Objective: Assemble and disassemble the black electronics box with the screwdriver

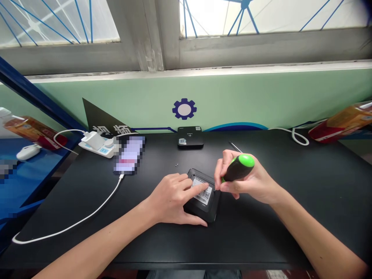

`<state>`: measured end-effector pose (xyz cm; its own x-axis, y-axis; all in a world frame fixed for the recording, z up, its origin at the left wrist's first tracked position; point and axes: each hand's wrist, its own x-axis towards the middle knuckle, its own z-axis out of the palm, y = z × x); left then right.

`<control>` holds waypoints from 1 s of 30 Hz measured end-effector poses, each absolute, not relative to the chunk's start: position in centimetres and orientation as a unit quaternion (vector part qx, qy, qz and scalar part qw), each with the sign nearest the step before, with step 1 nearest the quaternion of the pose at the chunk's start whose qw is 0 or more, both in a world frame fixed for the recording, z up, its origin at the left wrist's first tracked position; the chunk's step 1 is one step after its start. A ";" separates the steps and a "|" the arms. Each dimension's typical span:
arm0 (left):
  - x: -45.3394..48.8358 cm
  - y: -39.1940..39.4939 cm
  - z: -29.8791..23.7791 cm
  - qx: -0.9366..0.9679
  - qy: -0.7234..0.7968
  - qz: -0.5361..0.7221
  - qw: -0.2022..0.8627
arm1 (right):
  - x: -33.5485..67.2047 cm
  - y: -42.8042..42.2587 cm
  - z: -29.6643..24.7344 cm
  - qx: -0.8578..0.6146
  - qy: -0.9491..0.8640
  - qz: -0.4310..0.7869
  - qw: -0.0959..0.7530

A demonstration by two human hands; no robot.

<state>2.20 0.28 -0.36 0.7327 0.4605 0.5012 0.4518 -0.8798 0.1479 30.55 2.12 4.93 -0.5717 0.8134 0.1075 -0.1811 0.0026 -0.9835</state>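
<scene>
A black set-top box (213, 211) lies on the dark table with its white label side up. My left hand (174, 197) holds it against the table, index finger stretched over the label and thumb along the near edge. In my right hand (247, 186) is a screwdriver (240, 167) with a black and green handle, gripped in closed fingers. It leans over the right side of the box; my fingers hide most of its lower end, so I cannot tell exactly where the tip rests. Small screws (176, 165) lie beyond the box. Behind my right hand lies a thin metal shaft (235, 147).
Another black box (190, 137) stands by the wall. To the left are a phone (130, 155) with a white charging cable (95, 211) and a white power strip (99, 145). Drink bottles (343, 124) lean at both sides, and a white mouse (28, 152) sits far left.
</scene>
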 end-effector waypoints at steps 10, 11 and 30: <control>1.9 0.4 -0.4 0.928 0.254 0.273 -0.017 | 31.0 2.7 5.7 -0.292 -0.650 0.588 0.381; 1.9 0.5 -0.4 0.927 0.255 0.274 -0.019 | 31.0 2.6 5.7 -0.291 -0.637 0.602 0.383; 1.9 0.5 -0.5 0.923 0.268 0.273 -0.032 | 30.2 2.5 5.2 -0.286 -0.608 0.618 0.408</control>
<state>1.88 0.48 -0.45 0.7076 0.4772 0.5211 0.5119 -0.8546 0.0876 30.21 2.50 5.15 -0.5028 0.8524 0.1436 -0.1565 0.0736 -0.9849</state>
